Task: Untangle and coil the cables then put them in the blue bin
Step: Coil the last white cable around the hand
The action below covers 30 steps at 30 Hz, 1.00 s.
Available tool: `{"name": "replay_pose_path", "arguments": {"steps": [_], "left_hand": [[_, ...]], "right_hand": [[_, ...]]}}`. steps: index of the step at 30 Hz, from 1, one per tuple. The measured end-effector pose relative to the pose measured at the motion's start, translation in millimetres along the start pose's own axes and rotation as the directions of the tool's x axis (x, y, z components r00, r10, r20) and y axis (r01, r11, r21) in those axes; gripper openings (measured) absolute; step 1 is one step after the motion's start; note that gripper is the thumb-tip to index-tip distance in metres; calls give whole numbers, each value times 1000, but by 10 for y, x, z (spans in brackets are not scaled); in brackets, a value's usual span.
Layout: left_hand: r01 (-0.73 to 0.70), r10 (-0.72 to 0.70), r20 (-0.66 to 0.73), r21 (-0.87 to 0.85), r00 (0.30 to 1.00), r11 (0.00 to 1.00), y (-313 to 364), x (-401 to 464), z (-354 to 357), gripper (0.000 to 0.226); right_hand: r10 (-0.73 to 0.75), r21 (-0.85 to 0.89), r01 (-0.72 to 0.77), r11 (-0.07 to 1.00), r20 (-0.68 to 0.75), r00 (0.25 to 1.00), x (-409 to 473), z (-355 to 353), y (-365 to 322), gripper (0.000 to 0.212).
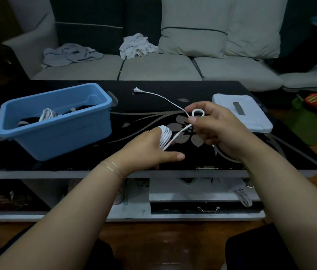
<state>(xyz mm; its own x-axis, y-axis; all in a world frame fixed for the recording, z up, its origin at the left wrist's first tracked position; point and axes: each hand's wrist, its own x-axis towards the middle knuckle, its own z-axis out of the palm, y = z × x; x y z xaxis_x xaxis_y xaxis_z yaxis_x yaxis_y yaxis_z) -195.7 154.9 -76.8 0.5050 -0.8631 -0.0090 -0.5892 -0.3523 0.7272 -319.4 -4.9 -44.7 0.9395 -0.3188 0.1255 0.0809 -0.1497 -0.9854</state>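
— Fingers?
— Left hand (150, 147): straight, wrapped in turns of white cable (179, 134). Right hand (215, 125): pinching a small loop.

— Beyond?
— Loose tail, plug (137, 90) resting on black table (153, 90). Blue bin (56, 131) left, coils inside.

— Handling?
— Likely light, limp, springy. Best gripped across the wound turns.

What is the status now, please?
Left hand wrapped in white cable turns. Right hand pinches a loop. Plug still loose on table. Bin clear, nothing blocking.
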Motion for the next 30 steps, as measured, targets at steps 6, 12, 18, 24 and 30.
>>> {"name": "replay_pose_path", "arguments": {"steps": [6,12,18,24,30], "left_hand": [[-20,36,73,-216,997,976,41,-9,35,15],[-57,120,129,-410,984,910,132,-94,-58,20],[-160,211,28,-558,977,814,155,-96,-63,27],[-172,218,-21,-689,976,704,116,-68,-36,33],[-203,196,-123,-859,973,469,147,-70,-92,34]], "right_hand": [[-138,-144,108,984,-213,967,74,33,84,19],[-116,-227,58,972,-254,960,147,0,155,15],[97,-89,-114,990,-176,980,164,63,217,16],[249,156,-233,960,-94,964,210,268,239,28],[380,253,-378,890,43,924,197,451,331,28]]}}
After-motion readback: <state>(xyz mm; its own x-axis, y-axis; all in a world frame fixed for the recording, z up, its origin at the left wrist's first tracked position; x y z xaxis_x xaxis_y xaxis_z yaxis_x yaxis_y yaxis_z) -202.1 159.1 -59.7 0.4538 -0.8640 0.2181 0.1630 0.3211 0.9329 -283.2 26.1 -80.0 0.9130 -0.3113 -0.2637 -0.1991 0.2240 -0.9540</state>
